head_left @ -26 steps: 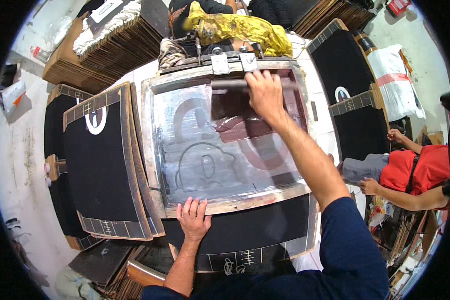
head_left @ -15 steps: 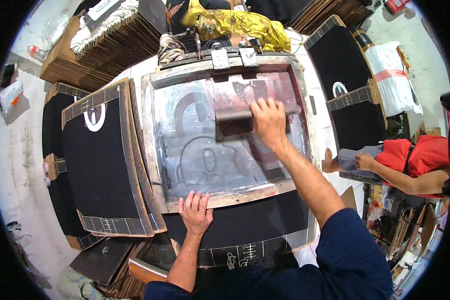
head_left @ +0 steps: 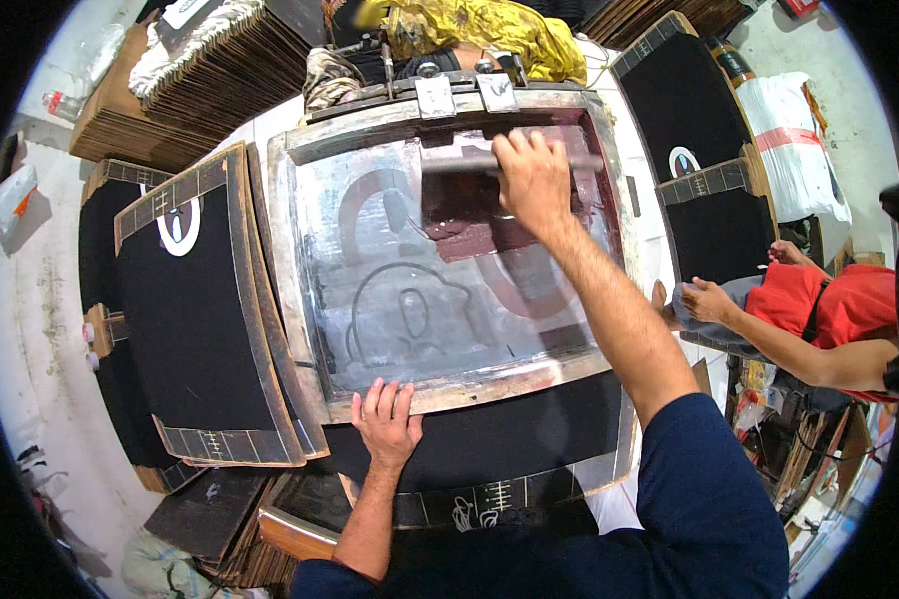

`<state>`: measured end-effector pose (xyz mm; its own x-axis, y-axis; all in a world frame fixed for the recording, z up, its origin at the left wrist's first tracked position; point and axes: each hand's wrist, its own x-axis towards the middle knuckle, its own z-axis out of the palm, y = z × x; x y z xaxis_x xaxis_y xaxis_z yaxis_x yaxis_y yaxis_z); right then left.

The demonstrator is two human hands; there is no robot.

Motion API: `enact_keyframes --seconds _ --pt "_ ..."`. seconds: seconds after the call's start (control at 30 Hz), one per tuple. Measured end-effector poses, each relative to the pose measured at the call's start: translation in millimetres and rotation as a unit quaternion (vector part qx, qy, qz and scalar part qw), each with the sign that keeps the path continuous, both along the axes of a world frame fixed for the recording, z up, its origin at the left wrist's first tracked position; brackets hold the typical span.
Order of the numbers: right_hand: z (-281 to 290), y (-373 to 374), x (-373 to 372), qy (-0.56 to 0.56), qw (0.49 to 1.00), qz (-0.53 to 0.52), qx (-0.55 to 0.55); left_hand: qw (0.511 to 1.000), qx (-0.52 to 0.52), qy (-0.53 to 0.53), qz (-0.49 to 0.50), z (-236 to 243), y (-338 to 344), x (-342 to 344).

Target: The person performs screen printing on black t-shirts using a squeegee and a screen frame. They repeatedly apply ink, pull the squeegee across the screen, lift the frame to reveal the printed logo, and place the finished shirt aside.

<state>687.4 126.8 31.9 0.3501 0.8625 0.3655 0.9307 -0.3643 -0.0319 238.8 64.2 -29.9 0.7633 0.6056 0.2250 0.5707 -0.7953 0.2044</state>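
My right hand (head_left: pixel 534 190) is closed round the grip of a squeegee (head_left: pixel 459 165) near the far side of a screen-printing screen (head_left: pixel 400 329). Dark maroon ink (head_left: pixel 469 235) lies on the mesh on the near side of the squeegee. The mesh carries curved outline shapes. With fingers stretched out, my left hand (head_left: pixel 387 424) lies on the near edge of the worn wooden frame (head_left: pixel 469 394). Under the screen, black fabric (head_left: pixel 509 434) on a board shows along the near side. Metal clamps (head_left: pixel 436 97) hold the frame's far edge.
Boards with black fabric (head_left: pixel 185 329) lie at the left, one bearing a white printed ring. More fabric-covered boards (head_left: pixel 714 235) stand at the right. Beside them a person in red (head_left: pixel 819 309) sits with hands raised. Stacked boards (head_left: pixel 225 70) and yellow cloth (head_left: pixel 489 35) are at the back.
My right hand has moved the squeegee away from me toward the frame's far side, and more maroon ink shows. My left hand stays on the frame. The person at the right has raised both hands.
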Motion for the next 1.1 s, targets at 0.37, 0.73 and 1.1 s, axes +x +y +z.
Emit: enact_keyframes --seconds 0.37,0.73,1.1 --pt "-6.4 -81.7 -65.7 0.022 0.999 0.009 0.025 1.0 -0.014 -0.005 -0.011 3.5 1.4 1.2" --pt "39.1 -54.9 -29.5 0.088 0.993 -0.002 -0.08 0.986 -0.141 -0.069 -0.058 76.9 22.3 20.9" --pt "52.4 -55.5 -10.4 0.159 0.975 0.074 -0.136 0.982 -0.169 -0.07 -0.051 96.3 25.9 29.9"
